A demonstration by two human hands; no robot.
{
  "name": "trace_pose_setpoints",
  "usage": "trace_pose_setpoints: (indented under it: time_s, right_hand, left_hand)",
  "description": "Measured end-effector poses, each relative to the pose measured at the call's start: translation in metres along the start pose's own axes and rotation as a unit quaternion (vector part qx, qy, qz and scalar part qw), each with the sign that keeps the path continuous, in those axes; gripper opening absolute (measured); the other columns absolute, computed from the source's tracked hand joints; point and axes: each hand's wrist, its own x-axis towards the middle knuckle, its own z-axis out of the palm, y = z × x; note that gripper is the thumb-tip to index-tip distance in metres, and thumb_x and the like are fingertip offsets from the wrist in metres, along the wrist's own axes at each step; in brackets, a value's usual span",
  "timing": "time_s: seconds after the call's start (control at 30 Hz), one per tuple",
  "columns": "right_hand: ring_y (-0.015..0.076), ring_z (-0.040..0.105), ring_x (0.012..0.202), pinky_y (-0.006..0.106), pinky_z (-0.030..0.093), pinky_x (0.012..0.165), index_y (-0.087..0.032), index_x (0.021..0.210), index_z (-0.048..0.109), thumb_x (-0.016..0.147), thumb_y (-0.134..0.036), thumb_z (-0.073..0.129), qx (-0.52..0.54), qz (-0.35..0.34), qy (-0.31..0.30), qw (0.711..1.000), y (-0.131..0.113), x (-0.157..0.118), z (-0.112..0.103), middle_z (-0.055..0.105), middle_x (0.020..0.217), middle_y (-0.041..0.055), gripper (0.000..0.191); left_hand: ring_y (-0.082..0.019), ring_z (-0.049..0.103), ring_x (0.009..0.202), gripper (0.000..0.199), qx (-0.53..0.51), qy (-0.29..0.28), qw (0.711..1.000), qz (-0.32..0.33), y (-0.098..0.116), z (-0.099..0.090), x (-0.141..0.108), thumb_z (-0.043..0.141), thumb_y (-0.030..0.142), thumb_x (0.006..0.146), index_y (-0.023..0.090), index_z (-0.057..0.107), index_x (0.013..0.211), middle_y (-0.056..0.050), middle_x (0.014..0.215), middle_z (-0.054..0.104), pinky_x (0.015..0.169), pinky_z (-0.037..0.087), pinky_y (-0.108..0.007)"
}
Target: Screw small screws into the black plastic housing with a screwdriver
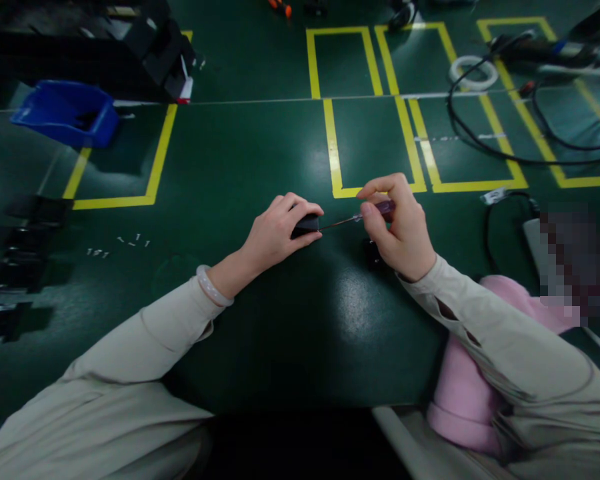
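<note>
At the centre of the green work surface [240,147], the left hand [283,227] pinches a small black housing [306,227] between thumb and fingers. At three o'clock from it, the right hand [399,225] grips a screwdriver [359,217] by its handle, tip at the housing's near end. Loose screws [97,253] lie at nine o'clock; a blue bin [103,127] stands at ten.

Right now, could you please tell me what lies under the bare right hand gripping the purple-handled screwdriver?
A small black part shows partly from under the right hand, on the green tabletop; the hand hides the rest, so its full shape cannot be seen.
</note>
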Motion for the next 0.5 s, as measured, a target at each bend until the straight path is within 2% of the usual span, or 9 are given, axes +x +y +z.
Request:
trace_pose_setpoints:
  time_s: [0.2,0.27,0.37,0.5]
  right_hand:
    - [0.0057,0.052,0.057,0.02,0.043,0.052,-0.02,0.09,0.057,0.097,-0.029,0.054,-0.011,-0.007,-0.004,1.0,-0.0023,0.0007,-0.0012,0.057,0.074,-0.0035,0.011]
    - [0.0066,0.054,0.059,0.021,0.045,0.054,-0.021,0.097,0.057,0.097,-0.026,0.053,-0.01,-0.007,-0.003,1.0,-0.002,0.0001,-0.0009,0.057,0.076,-0.003,0.007]
    - [0.0084,0.057,0.064,0.023,0.049,0.058,-0.021,0.107,0.056,0.095,-0.022,0.051,-0.007,-0.005,-0.011,1.0,-0.0017,-0.0005,-0.0008,0.058,0.08,-0.0019,0.012]
    - [0.0075,0.058,0.063,0.021,0.048,0.057,-0.02,0.094,0.057,0.096,-0.028,0.053,-0.008,-0.014,-0.019,1.0,-0.0034,0.0009,-0.002,0.06,0.078,-0.0023,0.009]
  left_hand:
    - [-0.025,0.056,0.109,0.032,0.001,0.0,1.0,0.001,0.0,0.0002,-0.0001,0.065,0.035,0.093,0.022,0.059,0.122,-0.007,0.118,0.061,0.093,0.048,-0.039]
    - [-0.024,0.056,0.109,0.032,0.001,0.001,1.0,0.003,-0.0004,0.0006,-0.0001,0.065,0.035,0.093,0.022,0.059,0.122,-0.007,0.118,0.06,0.093,0.048,-0.039]
    - [-0.024,0.056,0.109,0.033,0.003,0.003,1.0,0.004,-0.0009,0.001,-0.0001,0.066,0.035,0.093,0.022,0.059,0.122,-0.007,0.117,0.06,0.092,0.048,-0.039]
    - [-0.024,0.056,0.109,0.033,0.0,0.003,1.0,0.005,-0.001,0.0013,-0.0004,0.065,0.037,0.093,0.022,0.059,0.122,-0.007,0.117,0.061,0.094,0.048,-0.039]
